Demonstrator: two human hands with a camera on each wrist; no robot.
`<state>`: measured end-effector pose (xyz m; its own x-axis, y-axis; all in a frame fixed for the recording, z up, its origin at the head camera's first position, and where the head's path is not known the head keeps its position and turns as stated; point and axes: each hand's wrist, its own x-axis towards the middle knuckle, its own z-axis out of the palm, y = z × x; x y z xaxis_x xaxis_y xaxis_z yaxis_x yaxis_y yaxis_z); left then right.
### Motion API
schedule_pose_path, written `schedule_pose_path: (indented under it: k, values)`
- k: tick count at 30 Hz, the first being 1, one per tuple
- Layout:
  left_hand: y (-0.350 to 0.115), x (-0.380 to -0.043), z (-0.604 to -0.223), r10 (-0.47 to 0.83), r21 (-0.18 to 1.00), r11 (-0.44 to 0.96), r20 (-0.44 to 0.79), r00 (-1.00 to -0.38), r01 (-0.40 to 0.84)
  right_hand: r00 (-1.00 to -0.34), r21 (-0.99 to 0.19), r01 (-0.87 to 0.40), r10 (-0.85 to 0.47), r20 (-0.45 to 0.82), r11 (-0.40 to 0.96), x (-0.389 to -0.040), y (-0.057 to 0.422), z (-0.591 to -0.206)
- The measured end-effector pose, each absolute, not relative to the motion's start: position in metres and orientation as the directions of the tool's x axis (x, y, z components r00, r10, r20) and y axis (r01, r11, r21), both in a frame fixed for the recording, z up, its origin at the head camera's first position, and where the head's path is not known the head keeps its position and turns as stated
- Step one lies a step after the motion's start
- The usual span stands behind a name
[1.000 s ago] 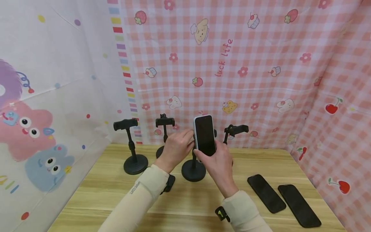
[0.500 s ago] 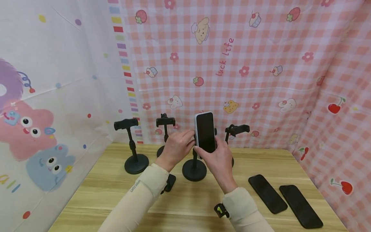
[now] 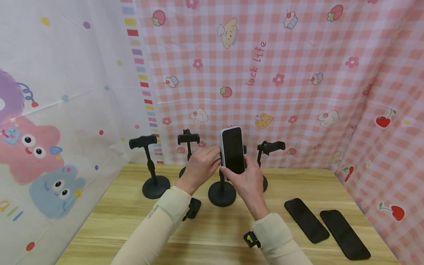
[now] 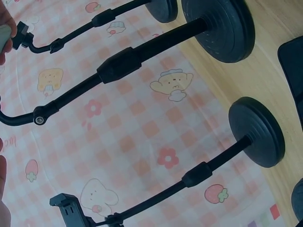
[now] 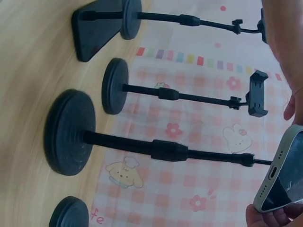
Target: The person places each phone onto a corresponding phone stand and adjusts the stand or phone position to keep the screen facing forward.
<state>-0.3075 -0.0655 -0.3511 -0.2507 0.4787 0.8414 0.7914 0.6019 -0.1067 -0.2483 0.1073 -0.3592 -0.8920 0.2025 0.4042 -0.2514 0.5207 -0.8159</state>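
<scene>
In the head view my right hand [image 3: 246, 182] holds a phone [image 3: 233, 151] upright, with a pale blue case and a dark screen facing me. The thumb crosses the lower left of the screen and the fingers go round the right side. Right behind the phone rises a black phone stand [image 3: 222, 194], whose clamp it mostly hides. My left hand [image 3: 201, 165] has its fingers curled at the phone's left edge, where the stand's head is; their tips are hidden. The right wrist view shows the phone's bottom edge [image 5: 272, 172] level with the top of the stand's neck [image 5: 218, 157].
Three more black stands surround this one: one at the left [image 3: 155, 187], one behind the left hand [image 3: 188, 139] and one at the right [image 3: 271, 147]. Two black phones [image 3: 306, 221] lie side by side on the wooden table at the right. Patterned cloth [image 3: 205, 44] hangs behind.
The phone has risen slightly against the stand, together with my right hand. My left hand stays at its left edge, and the stands and lying phones have not moved.
</scene>
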Motion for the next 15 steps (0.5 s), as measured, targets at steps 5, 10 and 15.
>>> schedule_pose_path:
  k: [5,10,15]
  values:
    - [-0.0654,-0.3063,-0.3502,0.482,-0.126,0.614,0.841,-0.244,0.779,-0.871,-0.797,-0.257,0.227,0.436,0.547,-0.2497,0.1088,-0.3636]
    - [-0.0662,-0.3052,-0.3513,0.478,-0.156,0.637,0.848,-0.228,0.755,-0.859,-0.787,-0.256,0.241,0.451,0.562,-0.2504,0.1077,-0.3647]
    - [-0.0686,-0.3064,-0.3549,0.477,-0.19,0.644,0.857,-0.195,0.741,-0.848,-0.778,-0.258,0.251,0.466,0.573,-0.2505,0.1071,-0.3658]
